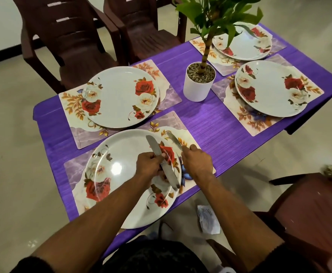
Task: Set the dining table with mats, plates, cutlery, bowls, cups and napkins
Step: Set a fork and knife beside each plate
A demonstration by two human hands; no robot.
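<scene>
Four white plates with red roses lie on floral mats on the purple table [216, 127]. Over the nearest plate [121, 174], my left hand [150, 164] grips steel knives [166, 170] around their middle, blades sticking out both ways. To its right, my right hand [197, 162] pinches a single knife [174, 140] by the handle, its blade pointing away over the near mat [188, 142]. The other plates sit at far left [120, 97], right [271, 88] and far right [244, 44].
A white pot with a leafy plant [198, 83] stands mid-table. Brown plastic chairs [66, 40] stand beyond the table and one [314, 203] at my right. A crumpled paper [208, 219] lies on the tiled floor below the table edge.
</scene>
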